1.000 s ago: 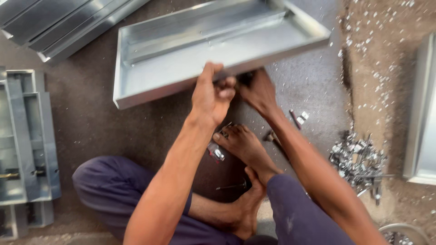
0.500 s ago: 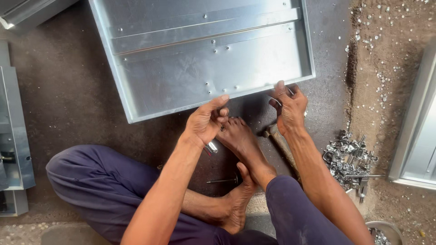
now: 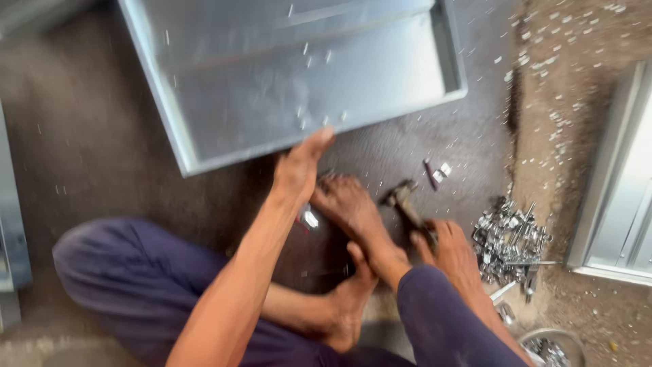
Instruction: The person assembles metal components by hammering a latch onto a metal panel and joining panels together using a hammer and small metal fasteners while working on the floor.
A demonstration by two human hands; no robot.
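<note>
A shallow sheet-metal tray [image 3: 272, 95] of grey galvanised steel fills the upper middle of the frame, lying on the dark floor [image 3: 88, 156] with its open side up and its raised rim showing along the right and lower edges. The left hand [image 3: 299, 170] sits at the centre of the frame, just below the tray's lower edge; its fingertips reach up onto that rim and touch it, the fingers stretched rather than curled round anything.

The right hand [image 3: 451, 251] is in the lower right, well apart from the tray. It is closed round the handle of a hammer [image 3: 406, 204], whose head points up and to the left, toward the tray's lower right corner but short of it. Between the two hands lie the person's bare feet [image 3: 353, 211], crossed on the floor, with dark blue trousers [image 3: 136, 285] spreading across the lower left.

To the right of the hammer hand a heap of small shiny metal offcuts [image 3: 513, 241] rests on the floor, and further bits are scattered toward the upper right. A pale metal panel [image 3: 621, 183] stands at the right edge of the frame. The picture is blurred, so fine detail on the tray is hard to read.
</note>
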